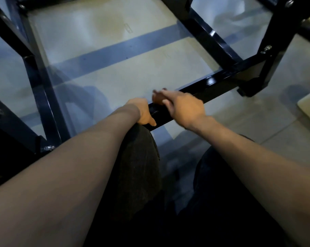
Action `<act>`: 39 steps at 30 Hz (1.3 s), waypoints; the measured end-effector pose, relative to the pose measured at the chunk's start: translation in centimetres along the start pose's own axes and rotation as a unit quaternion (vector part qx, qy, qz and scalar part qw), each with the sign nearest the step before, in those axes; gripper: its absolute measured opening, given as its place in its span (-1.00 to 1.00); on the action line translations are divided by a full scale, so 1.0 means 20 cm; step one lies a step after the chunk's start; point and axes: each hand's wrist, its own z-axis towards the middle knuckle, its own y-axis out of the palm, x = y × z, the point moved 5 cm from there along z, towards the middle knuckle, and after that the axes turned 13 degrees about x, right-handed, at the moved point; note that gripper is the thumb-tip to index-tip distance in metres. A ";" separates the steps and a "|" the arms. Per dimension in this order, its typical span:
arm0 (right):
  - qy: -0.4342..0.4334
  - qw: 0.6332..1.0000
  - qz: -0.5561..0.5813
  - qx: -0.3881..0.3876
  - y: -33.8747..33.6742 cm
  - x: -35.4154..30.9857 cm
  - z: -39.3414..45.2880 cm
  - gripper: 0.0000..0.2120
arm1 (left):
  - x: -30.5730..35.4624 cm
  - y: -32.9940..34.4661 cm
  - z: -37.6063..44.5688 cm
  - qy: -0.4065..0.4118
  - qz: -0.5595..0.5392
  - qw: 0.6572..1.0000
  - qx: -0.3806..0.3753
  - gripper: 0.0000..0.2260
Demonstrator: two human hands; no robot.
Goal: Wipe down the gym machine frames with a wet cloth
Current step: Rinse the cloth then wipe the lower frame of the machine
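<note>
Dark trousered knees (140, 168) nearest, person crouching. Left hand (143, 112) grips the low black crossbar (213, 82), fingers curled over it. Right hand (182, 106) is motion-blurred over the same bar, fingers extended, apparently empty. No wet cloth visible, possibly hidden. Frame is square steel tube, glossy black paint, bolted joints (266, 49); floor (132, 75) smooth and pale. Progress unclear; most bars probably left.

The black square-tube metal machine frame (209, 84) is painted glossy, catching highlights, with bare silvery bolts (266, 49). The pale grey floor (115, 72) looks smooth and sheened. The dark trousers (138, 168) are matt cloth.
</note>
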 end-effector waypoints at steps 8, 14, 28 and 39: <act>0.047 0.998 0.035 0.005 0.05 -0.06 -0.04 -0.62 | -0.01 0.00 0.00 -0.001 -0.005 1.000 -0.006 -0.39; 0.087 0.996 -0.028 -0.002 -0.04 0.17 0.09 -0.63 | -0.02 0.00 0.01 0.001 -0.001 1.000 -0.009 -0.36; 0.153 0.986 -0.069 0.005 -0.05 0.33 0.17 -0.69 | -0.03 0.01 0.01 -0.001 -0.012 1.000 -0.009 -0.36; 0.016 0.999 0.022 0.029 0.04 0.07 0.03 -0.62 | -0.03 0.01 0.02 0.026 0.016 0.999 0.014 -0.35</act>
